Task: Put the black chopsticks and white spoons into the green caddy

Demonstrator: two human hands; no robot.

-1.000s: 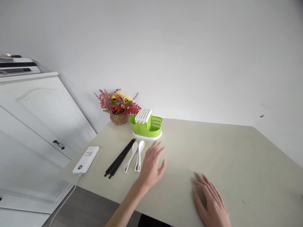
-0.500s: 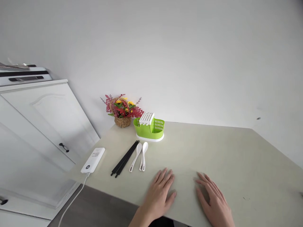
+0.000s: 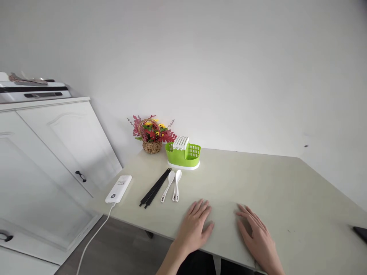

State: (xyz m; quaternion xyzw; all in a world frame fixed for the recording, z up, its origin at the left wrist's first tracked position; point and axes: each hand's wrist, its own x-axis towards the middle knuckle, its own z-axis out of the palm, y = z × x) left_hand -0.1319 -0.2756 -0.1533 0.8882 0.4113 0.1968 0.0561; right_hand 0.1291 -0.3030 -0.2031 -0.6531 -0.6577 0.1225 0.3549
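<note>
My left hand (image 3: 195,225) lies palm down near the table's front edge, fingers stretched out, holding nothing. To its right, my right hand (image 3: 256,235) rests on the tabletop with its fingers extended and thumb apart, also without anything in it. Beyond the left hand, several white spoons (image 3: 177,183) lie side by side, bowls pointing away from me. Black chopsticks (image 3: 155,189) lie slantwise to the left of them. Behind these stands a green cutlery basket (image 3: 179,157) with a white slotted top (image 3: 181,143) and a white base. Neither hand touches these things.
A wicker basket of artificial flowers (image 3: 151,147) stands at the back left by the wall. A white power bank (image 3: 118,189) with a white cable (image 3: 94,236) lies at the left edge. White cabinets (image 3: 65,152) flank the table (image 3: 258,183); a dark object (image 3: 360,233) sits far right.
The view has shifted slightly, bringing the dark object at the right edge into sight. Both hands stay flat on the table, and the spoons, chopsticks and basket keep their places.
</note>
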